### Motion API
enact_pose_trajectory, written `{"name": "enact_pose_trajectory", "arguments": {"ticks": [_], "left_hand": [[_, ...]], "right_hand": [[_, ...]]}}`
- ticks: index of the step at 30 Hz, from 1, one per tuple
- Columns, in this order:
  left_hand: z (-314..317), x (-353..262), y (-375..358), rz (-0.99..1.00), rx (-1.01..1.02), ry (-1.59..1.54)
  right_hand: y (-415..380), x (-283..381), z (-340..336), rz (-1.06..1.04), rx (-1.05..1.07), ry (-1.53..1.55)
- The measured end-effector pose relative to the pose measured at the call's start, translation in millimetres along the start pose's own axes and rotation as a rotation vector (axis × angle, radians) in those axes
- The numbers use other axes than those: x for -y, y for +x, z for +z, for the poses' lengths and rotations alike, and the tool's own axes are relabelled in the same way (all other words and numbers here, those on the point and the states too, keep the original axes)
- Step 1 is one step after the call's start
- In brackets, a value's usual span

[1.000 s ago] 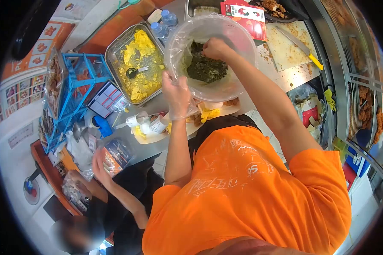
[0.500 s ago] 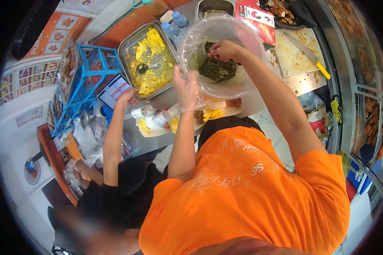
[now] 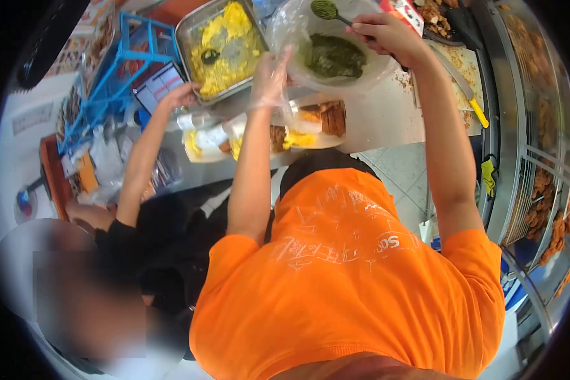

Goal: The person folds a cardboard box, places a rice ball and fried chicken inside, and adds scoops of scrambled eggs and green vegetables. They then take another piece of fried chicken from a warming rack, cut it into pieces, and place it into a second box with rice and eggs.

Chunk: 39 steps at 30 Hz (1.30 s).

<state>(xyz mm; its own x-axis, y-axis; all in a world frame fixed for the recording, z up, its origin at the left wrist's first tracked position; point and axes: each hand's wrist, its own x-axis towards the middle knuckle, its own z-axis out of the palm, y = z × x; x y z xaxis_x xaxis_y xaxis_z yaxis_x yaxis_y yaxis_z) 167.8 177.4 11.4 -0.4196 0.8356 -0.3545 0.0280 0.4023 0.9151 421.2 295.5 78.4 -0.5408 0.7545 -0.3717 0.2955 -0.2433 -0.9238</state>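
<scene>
My right hand (image 3: 383, 37) is closed around the dark handle of a spoon (image 3: 339, 18). The spoon's bowl, full of thick green sauce, is raised over the far side of a clear plastic tub (image 3: 377, 73). Dark green sauce (image 3: 335, 57) lies in the tub. My left hand (image 3: 269, 82), in a loose clear plastic glove, is at the tub's left rim, its thumb over the edge and its other fingers partly hidden outside. Below it are paper food trays (image 3: 304, 145) with yellow scrambled egg (image 3: 299, 139) and sliced browned meat (image 3: 333, 120).
A metal pan (image 3: 225, 92) of egg stands left of the tub. A co-worker's hand (image 3: 180, 95) is near a tablet (image 3: 155, 88); a blue rack (image 3: 123, 60) stands beyond. A yellow-handled knife (image 3: 478, 113) lies on a cutting board at right.
My right hand has risen out of the tub, and the spoon with green sauce now shows. The view has shifted, so the tub and counter appear higher. My left hand stays by the rim.
</scene>
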Motion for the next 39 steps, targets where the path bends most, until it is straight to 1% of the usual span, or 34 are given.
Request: {"name": "enact_pose_trajectory", "arguments": {"ticks": [2, 4, 5, 6, 7, 9, 10, 12, 13, 14, 15, 16, 17, 18, 19, 20, 21, 22, 24, 25, 26, 28, 29, 30, 31, 33, 34, 36, 37, 39], "left_hand": [[-14.3, 2.6, -1.8, 0.010, 0.222, 0.127], [-30.0, -10.8, -31.2, 0.024, 0.191, 0.167], [-40.8, -13.3, -48.6, 0.082, 0.227, 0.229], [-47.6, -12.5, -65.4, 0.140, 0.263, 0.292], [-49.3, -9.5, -83.5, 0.128, 0.249, 0.284], [-45.0, -3.1, -111.7, 0.164, 0.374, 0.584], [-36.9, 10.9, -114.0, 0.153, 0.364, 0.578], [-21.1, 55.2, -113.8, 0.310, 0.222, 0.879], [-21.3, 65.6, -111.1, 0.310, 0.213, 0.879], [-21.1, 74.1, -109.7, 0.154, 0.254, 0.974], [-21.1, 77.1, -108.1, -0.002, 0.294, 1.065], [-24.5, 76.9, -109.4, -0.001, 0.289, 1.063], [-31.4, 77.0, -112.3, -0.093, 0.309, 1.071], [-37.4, 77.8, -115.0, -0.189, 0.330, 1.078], [-41.7, 81.0, -117.6, -0.194, 0.326, 1.079], [-45.7, 86.5, -118.8, -0.265, 0.286, 1.059], [-49.1, 93.5, -121.1, -0.337, 0.247, 1.037], [-49.7, 103.1, -124.2, -0.341, 0.240, 1.035], [-44.3, 124.5, -129.9, -0.030, 0.003, 0.955], [-39.7, 133.5, -130.9, 0.073, -0.077, 0.868], [-35.4, 137.7, -132.1, 0.070, -0.083, 0.866], [-27.8, 145.5, -132.6, 0.175, -0.217, 0.759], [-25.4, 145.2, -133.6, 0.180, -0.220, 0.718], [-23.3, 145.0, -134.2, 0.176, -0.227, 0.712], [-22.1, 144.5, -134.2, 0.246, -0.234, 0.665], [-21.8, 155.6, -129.0, 0.360, -0.226, 0.620], [-21.8, 161.0, -126.2, 0.356, -0.234, 0.618], [-21.1, 162.8, -122.5, 0.394, -0.098, 0.684], [-19.8, 163.5, -121.6, 0.329, -0.045, 0.719], [-20.3, 157.4, -124.0, 0.331, -0.033, 0.715]], "right_hand": [[-39.6, 18.2, 9.1, 0.005, 0.024, -0.050], [-70.2, 21.4, 12.6, 0.041, 0.046, -0.125], [-84.7, 20.8, 16.4, 0.042, 0.067, -0.135], [-98.6, 19.1, 20.2, 0.102, 0.117, -0.174], [-109.4, 15.3, 22.4, 0.163, 0.164, -0.212], [-123.0, -5.8, 26.4, 0.221, 0.273, -0.161], [-126.0, -17.5, 30.2, 0.249, 0.310, -0.151], [-123.1, -44.7, 42.4, 0.272, 0.320, -0.172], [-118.9, -59.0, 49.1, 0.285, 0.309, -0.187], [-113.5, -76.3, 57.9, 0.282, 0.314, -0.191], [-104.4, -93.9, 68.4, 0.214, 0.293, -0.256], [-95.4, -105.8, 77.8, 0.148, 0.271, -0.319], [-86.3, -110.7, 87.4, 0.145, 0.274, -0.322], [-77.2, -113.5, 99.3, 0.086, 0.269, -0.398], [-68.8, -116.6, 111.8, 0.028, 0.266, -0.472], [-58.1, -120.3, 123.0, 0.024, 0.271, -0.472], [-47.8, -123.6, 134.0, -0.008, 0.238, -0.570], [-38.5, -125.8, 143.1, -0.042, 0.204, -0.668], [-24.8, -123.8, 159.6, -0.017, 0.172, -0.730], [-18.7, -123.5, 165.3, 0.012, 0.134, -0.788], [-12.2, -125.4, 169.9, 0.009, 0.139, -0.790], [-1.7, -129.5, 177.4, -0.010, 0.139, -0.908], [-1.5, -128.0, 179.6, -0.013, 0.145, -0.913], [-1.9, -126.7, 180.9, -0.066, 0.107, -0.929], [-2.0, -125.1, 182.2, -0.120, 0.070, -0.944], [-2.2, -123.3, 181.5, -0.137, 0.082, -0.932], [-2.8, -122.7, 180.3, -0.147, 0.087, -0.914], [-3.4, -120.5, 175.5, -0.134, 0.115, -0.926], [-3.1, -119.3, 174.0, -0.116, 0.136, -0.936], [-10.6, -108.0, 174.1, -0.087, 0.120, -0.921]]}}
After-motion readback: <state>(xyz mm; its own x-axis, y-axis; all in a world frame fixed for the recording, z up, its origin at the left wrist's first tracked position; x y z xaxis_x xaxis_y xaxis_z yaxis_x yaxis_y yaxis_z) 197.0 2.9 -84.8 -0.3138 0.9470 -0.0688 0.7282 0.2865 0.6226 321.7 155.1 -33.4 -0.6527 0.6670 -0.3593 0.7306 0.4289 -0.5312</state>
